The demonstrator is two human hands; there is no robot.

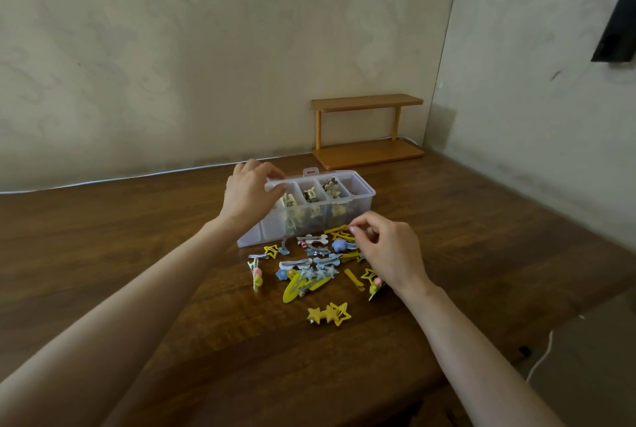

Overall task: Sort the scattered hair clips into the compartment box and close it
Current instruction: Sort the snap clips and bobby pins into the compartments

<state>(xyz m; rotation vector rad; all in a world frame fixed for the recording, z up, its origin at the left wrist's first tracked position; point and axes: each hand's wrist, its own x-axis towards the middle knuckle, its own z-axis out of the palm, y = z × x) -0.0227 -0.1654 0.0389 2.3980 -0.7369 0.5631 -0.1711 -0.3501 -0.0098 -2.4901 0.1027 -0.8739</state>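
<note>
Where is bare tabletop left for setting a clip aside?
Bare wood lies left of the compartment box, right of the right hand, and nearer than the double-star clip. It is crowded between box and double-star clip, where the scattered clips lie.

Open compartment box (347, 211) with scattered hair clips (309, 265)

The clear box is seen lidless, its compartments partly filled with beige and brown clips; yellow, blue and white clips are strewn just in front.

Mottled beige walls (206, 48), dark wooden table (103, 237), small wooden shelf (368, 127)
</note>
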